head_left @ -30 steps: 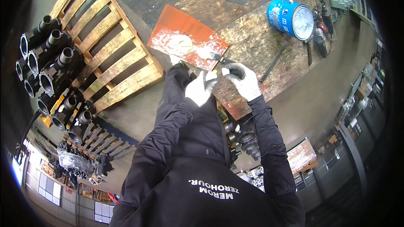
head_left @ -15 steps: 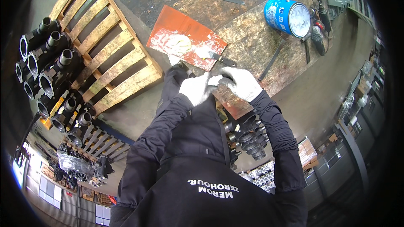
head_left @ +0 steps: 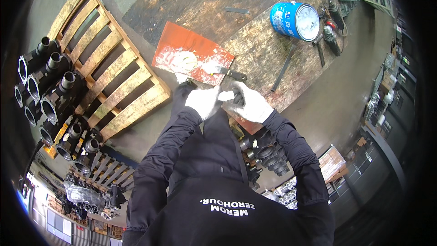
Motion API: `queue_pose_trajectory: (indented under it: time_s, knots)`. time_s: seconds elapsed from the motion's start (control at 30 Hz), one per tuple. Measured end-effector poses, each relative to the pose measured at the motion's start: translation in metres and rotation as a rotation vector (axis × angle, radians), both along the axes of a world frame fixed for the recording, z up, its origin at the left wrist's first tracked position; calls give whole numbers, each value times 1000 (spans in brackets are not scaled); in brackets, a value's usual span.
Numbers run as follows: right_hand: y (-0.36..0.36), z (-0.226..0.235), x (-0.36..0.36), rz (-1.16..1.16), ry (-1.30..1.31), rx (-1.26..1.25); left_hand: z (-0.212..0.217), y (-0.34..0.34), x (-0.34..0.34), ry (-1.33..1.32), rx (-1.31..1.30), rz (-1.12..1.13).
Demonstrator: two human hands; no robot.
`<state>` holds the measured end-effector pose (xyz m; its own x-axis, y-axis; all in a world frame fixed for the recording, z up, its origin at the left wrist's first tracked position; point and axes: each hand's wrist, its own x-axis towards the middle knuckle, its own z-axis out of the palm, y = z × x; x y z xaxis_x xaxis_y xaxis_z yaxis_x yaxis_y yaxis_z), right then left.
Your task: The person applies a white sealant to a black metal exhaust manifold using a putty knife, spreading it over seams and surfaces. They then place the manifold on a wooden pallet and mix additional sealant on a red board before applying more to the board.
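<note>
White gloves cover both my hands, which meet in front of me just this side of a red-orange board (head_left: 195, 41). Between them is a small white piece (head_left: 226, 96), too small to name. My left hand (head_left: 203, 102) is closed at its left end. My right hand (head_left: 251, 105) has its fingers curled round its right end, the glove's dark-coated fingertips showing. On the board lie smears and a lump of pale paste (head_left: 185, 60). A putty knife (head_left: 231, 73) with a black handle rests across the board's right edge, just beyond my hands.
The board lies on a stained worktop (head_left: 255, 41). A blue can (head_left: 295, 21) lies there on its side, near power tools (head_left: 331, 41) and a dark metal strip (head_left: 283, 68). To the left are a wooden pallet (head_left: 109, 54) and black cast parts (head_left: 50, 82). More machined parts (head_left: 268, 152) sit below right.
The view has shifted, so the worktop things sit further left and slightly lower. My hands stay together; the white piece between them shows more plainly.
</note>
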<state>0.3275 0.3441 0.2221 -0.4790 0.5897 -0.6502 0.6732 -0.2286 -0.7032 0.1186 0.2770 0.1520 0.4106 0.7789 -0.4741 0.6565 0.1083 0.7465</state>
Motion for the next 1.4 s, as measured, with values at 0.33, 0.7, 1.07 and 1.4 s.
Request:
queue_pose_trajectory:
  time_s: [0.33, 0.7, 1.07, 1.4]
  knots:
    - [-43, -40, -11, -655, -79, -691, -6, 4, -8, 145, 160, -310]
    - [89, -93, 25, -1015, 306, -245, -43, -25, -31, -37, 133, 1016]
    - [-5, -159, 15, 300, -747, 460, -171, -53, -14, -721, -656, 1706]
    - [16, -103, 37, 325, -405, 269, -138, -33, -4, -926, -396, 1678]
